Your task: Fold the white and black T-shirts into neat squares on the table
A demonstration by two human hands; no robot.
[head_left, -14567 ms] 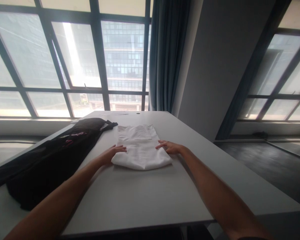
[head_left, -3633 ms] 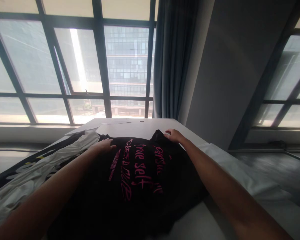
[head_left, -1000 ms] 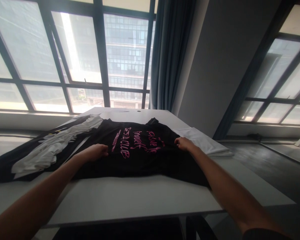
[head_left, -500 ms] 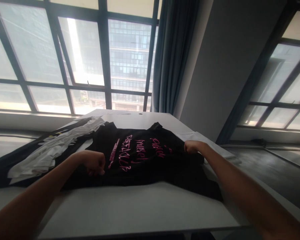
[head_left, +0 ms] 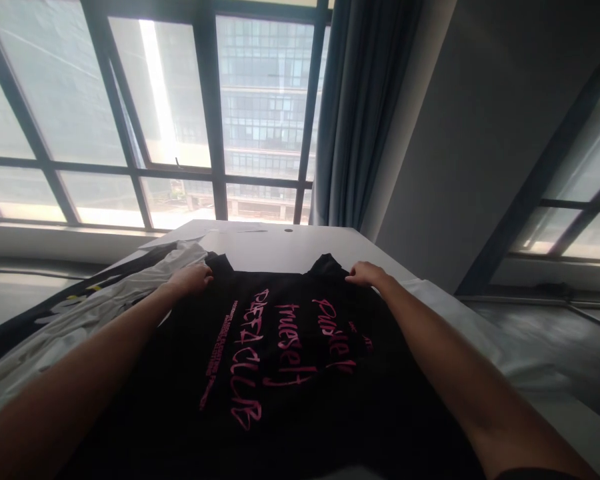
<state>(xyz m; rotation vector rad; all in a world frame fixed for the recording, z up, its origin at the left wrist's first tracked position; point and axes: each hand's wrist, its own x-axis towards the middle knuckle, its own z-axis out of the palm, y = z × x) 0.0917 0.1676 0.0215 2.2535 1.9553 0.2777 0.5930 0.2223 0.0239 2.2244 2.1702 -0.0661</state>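
A black T-shirt (head_left: 300,280) with pink lettering running sideways spreads over the table in front of me and fills the lower middle of the view. At its far left part, my left hand (head_left: 193,277) is closed with its fingers pinched on the fabric. My right hand (head_left: 366,273) grips the cloth at the far right, beside a small raised fold (head_left: 326,265). Between the two hands the far edge of the shirt runs fairly straight. Its near edge passes out of the bottom of the view.
White and grey garments (head_left: 147,273) lie to the left, with a dark garment (head_left: 45,323) with yellow marks. Pale cloth (head_left: 500,347) lies on the right. Beyond the shirt stretches the white table (head_left: 270,247), then windows (head_left: 265,100), a blue curtain (head_left: 365,113) and a grey pillar (head_left: 455,147).
Both hands have moved to the far edge of the T-shirt and slightly closer together. The shirt's lettering now appears larger and nearer, and its near edge has come toward me.
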